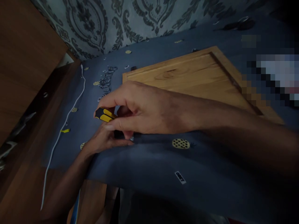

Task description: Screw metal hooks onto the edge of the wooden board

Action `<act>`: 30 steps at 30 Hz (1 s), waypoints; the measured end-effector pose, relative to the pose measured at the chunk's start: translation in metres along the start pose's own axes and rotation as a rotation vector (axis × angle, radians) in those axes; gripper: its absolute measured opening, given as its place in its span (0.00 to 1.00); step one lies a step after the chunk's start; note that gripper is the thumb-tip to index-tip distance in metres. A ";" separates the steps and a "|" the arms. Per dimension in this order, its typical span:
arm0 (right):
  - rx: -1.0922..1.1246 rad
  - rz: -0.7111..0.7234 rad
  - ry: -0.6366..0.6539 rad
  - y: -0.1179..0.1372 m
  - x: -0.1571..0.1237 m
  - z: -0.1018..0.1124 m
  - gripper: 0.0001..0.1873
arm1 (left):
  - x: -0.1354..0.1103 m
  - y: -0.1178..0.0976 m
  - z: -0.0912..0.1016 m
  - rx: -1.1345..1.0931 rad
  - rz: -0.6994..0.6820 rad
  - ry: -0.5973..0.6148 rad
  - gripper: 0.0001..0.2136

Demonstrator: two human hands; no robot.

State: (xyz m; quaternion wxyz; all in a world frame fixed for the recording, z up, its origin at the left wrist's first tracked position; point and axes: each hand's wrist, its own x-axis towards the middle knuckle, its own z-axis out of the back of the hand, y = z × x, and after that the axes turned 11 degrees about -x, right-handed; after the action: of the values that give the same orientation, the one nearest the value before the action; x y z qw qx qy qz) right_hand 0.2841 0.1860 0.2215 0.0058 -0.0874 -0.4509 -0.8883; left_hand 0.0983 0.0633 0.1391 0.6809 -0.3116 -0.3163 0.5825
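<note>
My right hand [137, 109] is closed around the yellow-and-black handle of what looks like a screwdriver [106, 115]. Its shaft is hidden, so the tip cannot be seen. Just below and partly behind it, my left hand [105, 138] has its thumb and fingers drawn together. A small shiny bit [132, 138] shows by the left fingertips, too small and covered to name. Both hands are close together over the dark blue patterned cloth [149, 161], in front of a wooden board [168, 74].
Several small metal hook-like pieces [106, 81] lie beyond my hands. A white cable [67, 116] runs along the left edge, with a small yellow object [65, 130] beside it. At the far right are a dark tool [240, 24] and a blurred-out screen [280, 70]. Patterned wallpaper [144, 18] closes off the back.
</note>
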 end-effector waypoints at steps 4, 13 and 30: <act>0.019 0.053 0.010 0.002 0.001 0.003 0.13 | -0.001 0.000 0.000 -0.016 0.022 0.014 0.24; -0.011 0.079 -0.062 -0.002 0.003 -0.003 0.19 | 0.001 -0.001 0.002 -0.007 0.031 0.047 0.23; -0.058 0.062 -0.124 -0.006 0.004 -0.005 0.14 | -0.002 0.010 0.001 0.016 -0.067 0.071 0.18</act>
State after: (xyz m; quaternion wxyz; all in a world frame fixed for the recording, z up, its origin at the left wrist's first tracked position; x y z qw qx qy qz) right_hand 0.2789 0.1860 0.2150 0.0027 -0.1561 -0.4218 -0.8932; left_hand 0.0912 0.0624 0.1320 0.7132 -0.3157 -0.2975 0.5506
